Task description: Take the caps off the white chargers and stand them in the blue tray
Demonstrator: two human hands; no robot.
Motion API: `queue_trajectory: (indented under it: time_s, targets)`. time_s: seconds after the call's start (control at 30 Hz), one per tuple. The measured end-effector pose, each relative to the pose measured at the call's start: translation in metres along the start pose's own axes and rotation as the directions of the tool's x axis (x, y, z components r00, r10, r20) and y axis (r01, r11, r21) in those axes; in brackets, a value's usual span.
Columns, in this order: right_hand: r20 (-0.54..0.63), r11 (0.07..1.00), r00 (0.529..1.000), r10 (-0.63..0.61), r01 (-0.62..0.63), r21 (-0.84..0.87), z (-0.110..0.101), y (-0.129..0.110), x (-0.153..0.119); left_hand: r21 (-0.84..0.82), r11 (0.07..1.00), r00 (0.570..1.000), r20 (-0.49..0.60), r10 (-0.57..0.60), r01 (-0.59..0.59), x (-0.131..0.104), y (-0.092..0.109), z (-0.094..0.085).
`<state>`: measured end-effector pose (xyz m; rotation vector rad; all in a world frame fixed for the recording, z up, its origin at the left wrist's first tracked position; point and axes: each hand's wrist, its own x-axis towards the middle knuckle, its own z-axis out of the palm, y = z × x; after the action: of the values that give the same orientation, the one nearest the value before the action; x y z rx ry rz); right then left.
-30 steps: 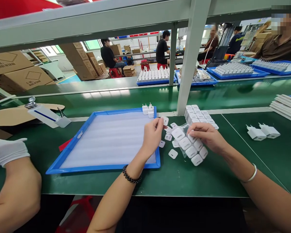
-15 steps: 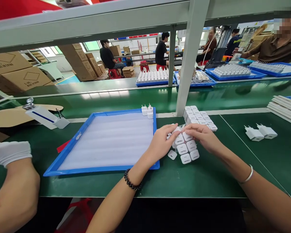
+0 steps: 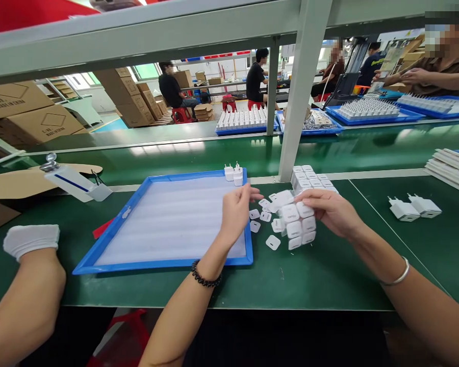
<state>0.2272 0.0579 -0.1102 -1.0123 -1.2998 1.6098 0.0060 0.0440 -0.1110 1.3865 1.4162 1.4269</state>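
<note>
My right hand (image 3: 331, 210) is closed on the upper right of a pack of white square charger covers (image 3: 299, 224), raised at a tilt over the green bench. The covers bear small lettering, and clear film shows along the pack's left side. My left hand (image 3: 237, 210) is apart from the pack, over the right edge of the blue tray (image 3: 162, 265), with fingers partly stretched out and nothing visible in them. Between the tray and the pack lie several loose slotted white covers (image 3: 273, 242). Behind my right hand stands a block of similar white pieces (image 3: 309, 176).
Two white plug chargers (image 3: 234, 175) stand at the tray's far right corner; two more (image 3: 415, 207) lie at right. A metal post (image 3: 290, 127) rises behind the covers. At left are a pump bottle (image 3: 69, 182) and another person's gloved hand (image 3: 32, 238).
My left hand has come off the pack and moved left to the tray's edge. The pack, now in my right hand alone, has tilted, uncovering more loose covers.
</note>
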Motion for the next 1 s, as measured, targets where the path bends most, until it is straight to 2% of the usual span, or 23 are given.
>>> queue_trajectory:
  time_s: [0.03,0.1,0.2,0.27,0.43,0.6,0.73,0.8,1.0]
  targets:
    - [-0.034,1.000,0.999,-0.016,0.017,0.010,-0.003,-0.001,0.001,0.025,0.999,0.999,-0.026,0.029,-0.028,0.000,0.002,-0.002]
    - [-0.076,0.999,0.996,-0.044,0.044,0.001,-0.005,0.000,0.002,0.102,0.987,0.992,0.004,0.125,-0.125,-0.002,0.004,-0.001]
    - [-0.059,0.994,0.995,-0.085,0.081,-0.079,-0.003,0.004,0.003,0.213,0.928,0.947,0.163,0.276,-0.307,-0.013,0.003,0.007]
    - [-0.002,0.987,0.995,-0.099,0.098,-0.127,0.000,0.006,0.003,0.252,0.909,0.931,0.241,0.272,-0.331,-0.019,0.002,0.014]
    - [0.110,0.979,0.991,-0.073,0.092,-0.181,0.003,0.006,0.000,0.137,0.975,0.935,0.335,0.120,-0.174,-0.018,-0.004,0.017]
    - [0.136,0.976,0.989,-0.051,0.078,-0.202,0.001,0.006,0.000,0.014,1.000,0.960,0.279,-0.024,0.021,-0.008,-0.006,0.011]
    - [0.120,0.981,0.993,-0.012,0.035,-0.190,-0.001,0.006,0.001,-0.152,0.967,0.920,0.368,-0.137,0.205,-0.007,0.001,0.008]
    - [0.106,0.983,0.994,0.001,0.018,-0.181,-0.001,0.005,0.001,-0.203,0.953,0.921,0.364,-0.139,0.224,-0.008,0.004,0.008]
    - [0.160,0.978,0.987,-0.011,0.044,-0.202,0.002,0.001,-0.002,-0.213,0.972,0.985,0.162,-0.061,0.096,-0.012,0.004,0.011]
